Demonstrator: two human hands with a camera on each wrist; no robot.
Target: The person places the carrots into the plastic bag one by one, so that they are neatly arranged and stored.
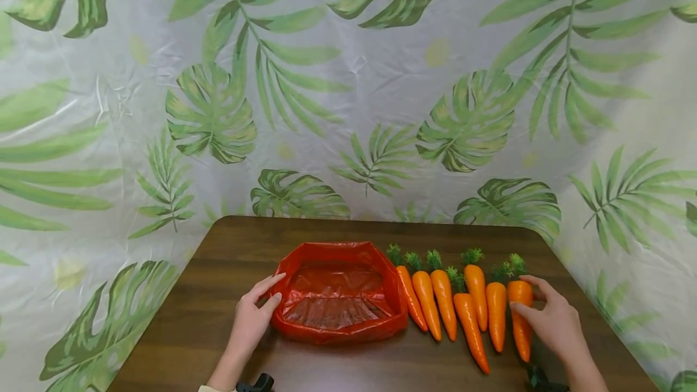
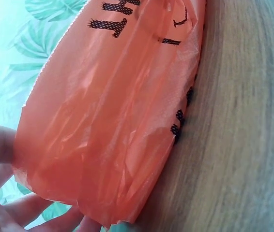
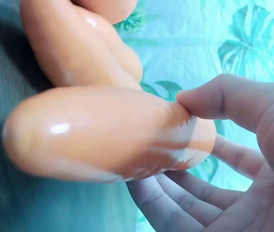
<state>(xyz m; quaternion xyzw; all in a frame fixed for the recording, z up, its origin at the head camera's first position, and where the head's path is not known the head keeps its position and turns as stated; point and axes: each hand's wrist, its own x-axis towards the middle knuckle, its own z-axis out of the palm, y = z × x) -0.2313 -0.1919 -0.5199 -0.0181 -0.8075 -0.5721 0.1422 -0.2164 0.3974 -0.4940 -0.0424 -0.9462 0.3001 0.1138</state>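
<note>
A red plastic bag (image 1: 337,333) stands on the table with its mouth spread wide. At the bag's left edge, my left hand (image 1: 256,307) holds the plastic between thumb and fingers. The left wrist view shows the bag's side (image 2: 103,111) with black printing, and my fingers (image 2: 25,208) partly hidden behind it. Far right, my right hand (image 1: 555,316) grips an orange toy carrot (image 1: 521,325) near its leafy top. In the right wrist view, the thumb lies on one side of that carrot (image 3: 93,130) and the fingers on the other.
Several more orange carrots (image 1: 427,301) with green tops lie in a row between the bag and my right hand. The dark wooden table (image 1: 179,331) has a leaf-patterned curtain (image 1: 381,77) behind it. A dark band (image 1: 256,383) sits on my left wrist.
</note>
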